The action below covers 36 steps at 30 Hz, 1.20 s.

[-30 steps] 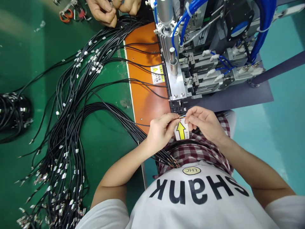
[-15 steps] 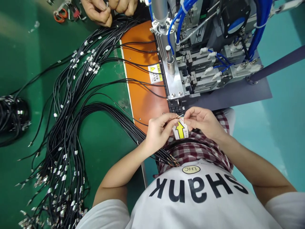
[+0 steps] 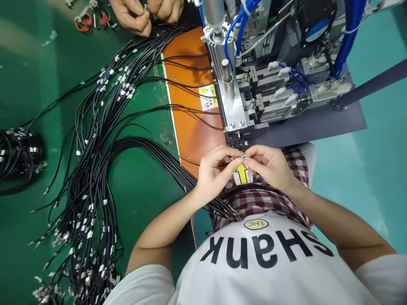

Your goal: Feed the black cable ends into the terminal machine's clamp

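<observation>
My left hand (image 3: pixel 216 171) is closed in a pinch on the end of a thin black cable. Fine coloured wires (image 3: pixel 243 156) stick out past its fingertips. My right hand (image 3: pixel 271 167) meets it from the other side, thumb and forefinger pinched on those wires. Both hands are just in front of the machine's lower edge, above a white label with a yellow arrow (image 3: pixel 242 174). Beneath my left forearm, a bundle of black cables (image 3: pixel 165 159) runs onto my lap, its stripped ends (image 3: pixel 233 214) showing coloured wires.
A machine with metal cylinders (image 3: pixel 227 84) and blue air hoses stands ahead. Several cables cross its orange plate (image 3: pixel 200 140). On the green table (image 3: pixel 140 237) lie a large spread of black cables (image 3: pixel 92 169), a coil (image 3: pixel 20 154) and orange-handled scissors (image 3: pixel 83 23). Another person's hands (image 3: pixel 136 15) work at the top.
My right hand has moved left and its fingers have closed on the wires beside my left fingertips. The view has shifted slightly.
</observation>
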Each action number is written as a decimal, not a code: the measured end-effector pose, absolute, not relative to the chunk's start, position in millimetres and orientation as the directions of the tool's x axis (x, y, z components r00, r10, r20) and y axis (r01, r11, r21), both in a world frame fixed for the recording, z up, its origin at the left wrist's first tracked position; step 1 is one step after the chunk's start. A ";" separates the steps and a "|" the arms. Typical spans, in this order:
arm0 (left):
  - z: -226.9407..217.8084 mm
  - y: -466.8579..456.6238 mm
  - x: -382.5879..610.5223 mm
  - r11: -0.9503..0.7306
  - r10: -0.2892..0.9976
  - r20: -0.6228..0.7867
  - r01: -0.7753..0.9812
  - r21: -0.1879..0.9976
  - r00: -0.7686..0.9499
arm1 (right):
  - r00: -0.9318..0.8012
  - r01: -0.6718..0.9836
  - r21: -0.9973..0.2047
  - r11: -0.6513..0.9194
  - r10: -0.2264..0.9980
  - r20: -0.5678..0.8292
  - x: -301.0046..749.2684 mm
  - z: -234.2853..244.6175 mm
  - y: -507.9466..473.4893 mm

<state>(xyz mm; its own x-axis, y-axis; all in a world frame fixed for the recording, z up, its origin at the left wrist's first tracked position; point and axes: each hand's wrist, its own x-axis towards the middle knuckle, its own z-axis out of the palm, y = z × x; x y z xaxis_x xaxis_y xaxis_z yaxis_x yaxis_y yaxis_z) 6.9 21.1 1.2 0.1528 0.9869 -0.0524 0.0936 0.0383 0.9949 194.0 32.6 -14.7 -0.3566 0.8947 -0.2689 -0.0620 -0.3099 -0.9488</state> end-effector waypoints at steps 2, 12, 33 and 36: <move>0.7 21.3 10.4 0.140 0.983 -0.134 -0.042 0.989 0.125 | -0.357 -0.043 -0.952 -0.302 0.895 -0.268 192.5 -15.0 30.7; 2.6 24.7 7.5 0.368 0.920 -0.342 -0.127 0.921 0.189 | -0.314 0.006 -0.967 -0.253 0.918 -0.242 191.7 -13.4 31.8; -0.3 26.9 9.9 0.559 0.829 -0.521 -0.249 0.791 0.205 | -0.306 0.135 -0.978 -0.158 0.932 -0.193 190.7 -15.2 28.9; -3.9 23.5 11.6 0.482 0.875 -0.454 -0.202 0.853 0.169 | -0.289 0.143 -0.976 -0.163 0.936 -0.198 190.3 -18.2 28.4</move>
